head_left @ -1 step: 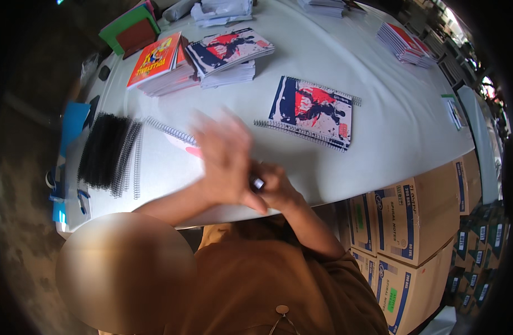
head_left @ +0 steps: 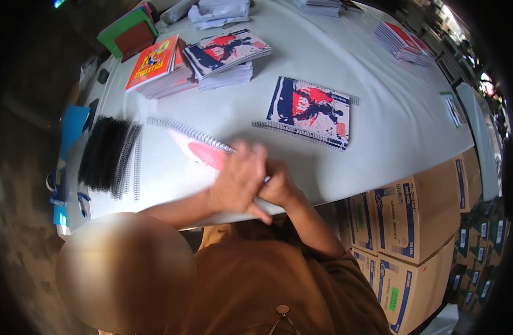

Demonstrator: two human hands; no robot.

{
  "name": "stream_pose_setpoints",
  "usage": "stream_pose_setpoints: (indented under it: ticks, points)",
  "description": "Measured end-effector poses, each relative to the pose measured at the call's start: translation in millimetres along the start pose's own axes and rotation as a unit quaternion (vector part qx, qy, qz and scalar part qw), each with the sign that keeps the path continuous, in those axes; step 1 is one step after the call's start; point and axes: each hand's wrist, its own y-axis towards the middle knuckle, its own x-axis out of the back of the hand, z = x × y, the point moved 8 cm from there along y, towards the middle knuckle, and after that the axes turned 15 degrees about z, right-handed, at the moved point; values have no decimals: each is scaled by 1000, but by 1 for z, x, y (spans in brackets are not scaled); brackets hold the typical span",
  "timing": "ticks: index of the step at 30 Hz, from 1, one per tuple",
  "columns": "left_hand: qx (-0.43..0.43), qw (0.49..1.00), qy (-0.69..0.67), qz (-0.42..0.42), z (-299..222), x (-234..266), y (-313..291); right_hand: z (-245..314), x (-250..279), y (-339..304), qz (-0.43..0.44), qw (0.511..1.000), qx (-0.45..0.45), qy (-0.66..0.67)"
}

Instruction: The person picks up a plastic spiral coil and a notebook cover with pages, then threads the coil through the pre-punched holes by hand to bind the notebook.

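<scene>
A spiral notebook lies in front of me, its pale cover (head_left: 181, 139) marked with a pink oval. A metal coil (head_left: 192, 132) runs along its far edge. My left hand (head_left: 237, 178) lies over the coil's right end, slightly blurred, thumb stretched out toward me and apart from the fingers. Close against it on the right, my right hand (head_left: 279, 186) is closed around a small object, mostly hidden, with only a pale tip showing. Further right rest notebooks with a navy, red and white cover (head_left: 315, 109), coils along two opposite edges.
Black and metal wire coils (head_left: 108, 151) lie at the left. Behind stand an orange-covered book stack (head_left: 154, 64) and a navy-red stack (head_left: 226, 50). More books (head_left: 401, 42) sit far right. Cardboard cartons (head_left: 418, 218) are stacked beside the table's right front edge (head_left: 323, 200).
My left hand has come down and slightly toward me from a raised, blurred position. More of the coil and the pink oval now shows. The dark object in my right hand is more hidden.
</scene>
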Motion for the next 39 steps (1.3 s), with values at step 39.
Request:
stream_pose_setpoints:
  ticks: [39]
  points:
    - [200,970,-48,127,162,-45,87,-54,169,-83,44,884,-317,-339]
